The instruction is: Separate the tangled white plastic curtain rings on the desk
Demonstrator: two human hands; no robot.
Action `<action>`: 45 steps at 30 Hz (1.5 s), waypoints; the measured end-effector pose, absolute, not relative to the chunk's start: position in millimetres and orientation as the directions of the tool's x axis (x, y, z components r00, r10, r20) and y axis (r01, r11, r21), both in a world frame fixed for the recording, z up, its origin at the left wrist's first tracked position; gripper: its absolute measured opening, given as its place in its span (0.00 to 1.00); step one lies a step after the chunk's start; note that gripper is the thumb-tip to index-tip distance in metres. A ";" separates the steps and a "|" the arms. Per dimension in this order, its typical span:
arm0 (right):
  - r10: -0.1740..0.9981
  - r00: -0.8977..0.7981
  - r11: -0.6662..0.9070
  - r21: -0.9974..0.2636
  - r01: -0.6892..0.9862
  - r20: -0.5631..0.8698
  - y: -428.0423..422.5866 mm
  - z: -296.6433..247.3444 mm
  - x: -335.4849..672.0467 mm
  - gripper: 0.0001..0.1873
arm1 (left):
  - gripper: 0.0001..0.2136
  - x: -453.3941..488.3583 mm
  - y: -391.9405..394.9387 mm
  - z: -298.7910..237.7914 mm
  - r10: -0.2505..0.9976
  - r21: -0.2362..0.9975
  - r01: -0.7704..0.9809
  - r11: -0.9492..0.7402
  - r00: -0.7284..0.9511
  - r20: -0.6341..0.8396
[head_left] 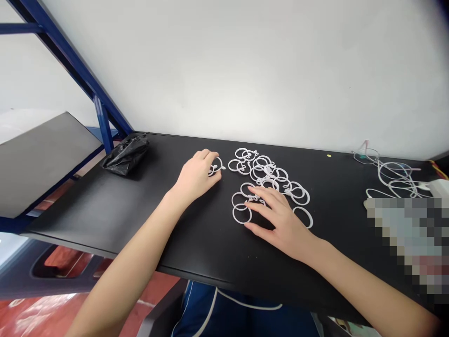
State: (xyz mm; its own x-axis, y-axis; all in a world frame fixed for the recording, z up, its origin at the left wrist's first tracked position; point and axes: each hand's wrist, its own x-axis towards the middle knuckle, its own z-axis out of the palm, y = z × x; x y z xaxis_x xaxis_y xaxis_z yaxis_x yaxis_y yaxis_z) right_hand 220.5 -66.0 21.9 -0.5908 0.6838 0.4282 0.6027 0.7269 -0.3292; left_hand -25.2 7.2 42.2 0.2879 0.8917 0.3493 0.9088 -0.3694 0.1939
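A: Where are the white rings placed, as seen from the hands?

B: They are gathered on the black worktop, in a loose pile. It lies to the right of the left hand and mostly beyond the right hand, so the right hand is nearer; its fingers are even laid over the near part.

A: Can a long axis be given?

B: Not for a single ring, because it is round. The pile, however, is stretched obliquely, from the far left towards the near right.

A: In which state are the hands?

B: By the left hand, one ring is enclosed between thumb and fingers, apart from the pile. Whether it is gripped firmly, or whether a second ring is under it, cannot be told. The right hand is spread, not clenched. The nearest ring is found at its thumb and index fingertips, and no ring is seen lifted by it.

A: How many things can be counted?

B: Two hands and one black plastic bag, which is set at the far left. One tangle of cables is seen at the right. In the pile, more than ten rings can be discerned, but they are overlapped, so an exact number cannot be given.
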 end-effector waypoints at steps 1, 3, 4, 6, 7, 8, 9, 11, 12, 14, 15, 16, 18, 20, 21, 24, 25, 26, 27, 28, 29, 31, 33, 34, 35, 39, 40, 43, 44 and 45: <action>0.689 -0.608 0.723 -0.311 0.617 0.395 -66.6 21.3 220.4 0.16 | 0.13 -28.7 8.3 43.0 0.918 0.192 0.930 -0.315 0.246 0.312; 0.692 -0.633 0.721 -0.284 0.632 0.348 -67.7 20.2 220.5 0.19 | 0.12 -34.6 10.3 44.1 0.959 0.163 0.964 -0.212 0.173 0.224; 0.692 -0.641 0.721 -0.276 0.636 0.332 -68.1 19.7 220.8 0.21 | 0.12 -36.9 11.0 44.3 0.973 0.141 0.975 -0.169 0.143 0.181; 0.695 -0.650 0.719 -0.265 0.643 0.309 -68.4 19.0 221.4 0.23 | 0.13 -39.9 11.8 44.3 0.988 0.096 0.990 -0.106 0.094 0.119; 0.697 -0.651 0.717 -0.264 0.645 0.303 -68.4 18.9 221.7 0.23 | 0.14 -40.7 11.9 44.3 0.992 0.078 0.993 -0.086 0.078 0.100; 0.698 -0.650 0.716 -0.264 0.647 0.300 -68.2 18.7 222.0 0.23 | 0.14 -41.2 11.7 44.3 0.994 0.063 0.995 -0.074 0.068 0.085; 0.699 -0.649 0.715 -0.265 0.647 0.302 -68.0 18.6 222.1 0.22 | 0.14 -41.5 11.4 44.4 0.995 0.051 0.997 -0.066 0.062 0.073; 0.700 -0.644 0.714 -0.270 0.646 0.309 -67.6 18.3 222.1 0.21 | 0.14 -42.3 10.5 45.0 0.997 0.041 0.998 -0.054 0.052 0.054; 0.701 -0.640 0.712 -0.274 0.646 0.313 -67.4 18.2 222.0 0.20 | 0.14 -43.0 10.2 45.5 0.998 0.039 0.998 -0.049 0.048 0.045; 0.706 -0.631 0.707 -0.283 0.648 0.320 -67.2 18.1 221.6 0.19 | 0.13 -44.9 9.8 46.8 0.999 0.034 0.999 -0.035 0.034 0.026; 0.709 -0.627 0.705 -0.288 0.648 0.323 -67.2 18.1 221.5 0.19 | 0.13 -46.0 9.8 47.6 1.000 0.029 0.999 -0.027 0.027 0.013; 0.709 -0.625 0.704 -0.291 0.648 0.326 -67.2 18.2 221.3 0.19 | 0.13 -47.1 10.0 48.4 1.000 0.022 1.000 -0.016 0.016 -0.002; 0.707 -0.624 0.706 -0.290 0.646 0.333 -67.2 18.3 221.3 0.19 | 0.14 -48.9 10.7 49.5 0.999 0.006 1.000 0.012 -0.012 -0.030; 0.701 -0.629 0.712 -0.282 0.643 0.336 -67.2 18.1 221.4 0.19 | 0.15 -49.6 11.3 49.6 0.999 -0.010 0.999 0.035 -0.035 -0.040; 0.698 -0.631 0.715 -0.277 0.642 0.339 -67.1 17.9 221.6 0.18 | 0.15 -49.6 11.4 49.2 0.999 -0.019 0.999 0.042 -0.043 -0.034; 0.686 -0.624 0.725 -0.273 0.633 0.375 -66.3 17.2 221.6 0.16 | 0.16 -48.8 10.8 47.0 0.999 -0.047 0.998 0.051 -0.050 0.014; 0.677 -0.615 0.731 -0.276 0.624 0.404 -65.9 17.0 221.4 0.16 | 0.16 -48.4 10.4 46.3 0.998 -0.050 0.997 0.051 -0.049 0.034; 0.665 -0.598 0.739 -0.282 0.611 0.447 -65.3 16.9 221.2 0.17 | 0.16 -47.8 9.9 45.9 0.997 -0.047 0.998 0.047 -0.044 0.057; 0.648 -0.572 0.750 -0.292 0.593 0.504 -64.8 17.1 220.9 0.17 | 0.16 -46.8 9.2 45.7 0.996 -0.033 0.999 0.036 -0.033 0.085; 0.627 -0.531 0.762 -0.305 0.571 0.570 -64.3 17.5 220.6 0.18 | 0.16 -45.2 8.4 45.9 0.992 -0.004 1.000 0.014 -0.013 0.124; 0.604 -0.478 0.772 -0.320 0.549 0.637 -63.8 18.2 220.4 0.18 | 0.16 -42.6 7.3 46.4 0.984 0.043 0.999 -0.026 0.018 0.176; 0.547 -0.358 0.795 -0.335 0.506 0.757 -63.5 20.5 220.1 0.19 | 0.15 -34.1 3.5 48.1 0.945 0.197 0.964 -0.182 0.115 0.306; 0.486 -0.279 0.819 -0.320 0.476 0.828 -63.9 23.3 220.1 0.20 | 0.14 -21.3 -3.1 49.7 0.867 0.378 0.825 -0.420 0.242 0.436; 0.461 -0.265 0.830 -0.306 0.467 0.847 -64.3 24.7 220.3 0.20 | 0.14 -13.8 -7.6 49.9 0.817 0.453 0.709 -0.540 0.314 0.483; 0.444 -0.264 0.838 -0.293 0.460 0.856 -64.8 25.8 220.4 0.20 | 0.14 -6.2 -12.7 49.7 0.774 0.510 0.591 -0.625 0.383 0.505; 0.430 -0.309 0.861 -0.283 0.422 0.848 -66.8 27.6 219.9 0.18 | 0.19 19.6 -34.2 45.5 0.624 0.631 0.223 -0.743 0.573 0.532; 0.427 -0.324 0.868 -0.283 0.408 0.844 -67.4 27.8 219.4 0.17 | 0.21 23.7 -38.3 44.3 0.609 0.650 0.174 -0.740 0.584 0.536; 0.424 -0.369 0.880 -0.279 0.385 0.827 -70.2 29.0 217.2 0.15 | 0.23 29.4 -44.6 42.3 0.630 0.699 0.127 -0.704 0.565 0.532; 0.428 -0.377 0.878 -0.279 0.389 0.822 -71.4 29.5 216.3 0.15 | 0.23 29.4 -44.9 42.4 0.650 0.715 0.133 -0.686 0.554 0.521; 0.434 -0.378 0.874 -0.281 0.396 0.818 -72.6 30.0 215.5 0.15 | 0.23 28.7 -44.5 42.7 0.670 0.732 0.139 -0.667 0.543 0.506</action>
